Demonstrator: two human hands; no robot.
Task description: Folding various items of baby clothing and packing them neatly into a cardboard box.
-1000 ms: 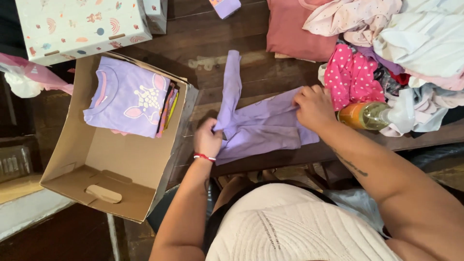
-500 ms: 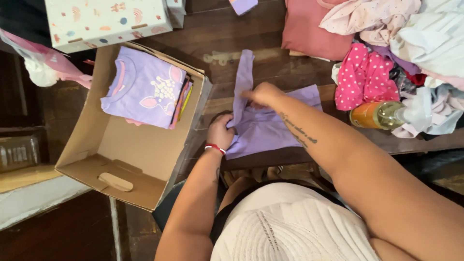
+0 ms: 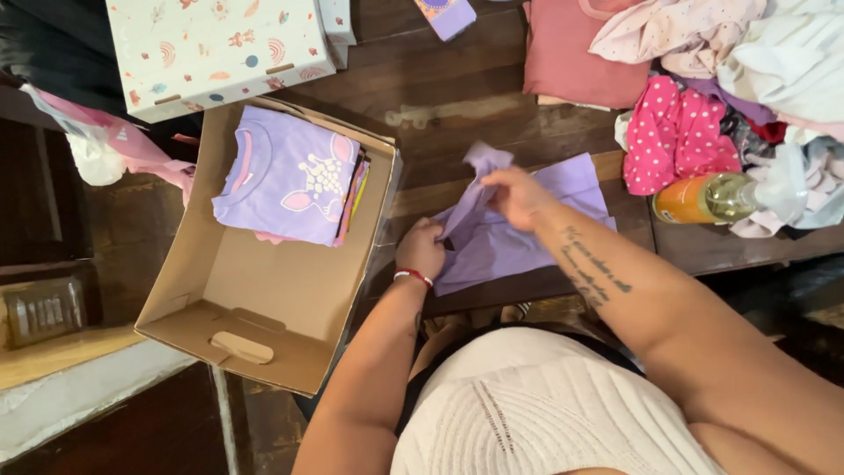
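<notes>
On dark wooden table (image 3: pixel 492 79), left hand (image 3: pixel 420 249) and right hand (image 3: pixel 519 195) grip clamped on lilac garment (image 3: pixel 563 189).

Dark wooden table (image 3: pixel 492 88) — worn planks, daylit, pale ledge (image 3: pixel 79 396) beside.

The clothes pile (image 3: pixel 756 79) runs off the right edge.

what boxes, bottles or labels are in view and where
Open cardboard box: left of the hands, plain brown, folded lilac tops inside.
Patterned box: top left, white with small pastel drawings.
Bottle: right, lying by the clothes pile, clear with orange liquid.
Lilac card: top edge, small.
</notes>
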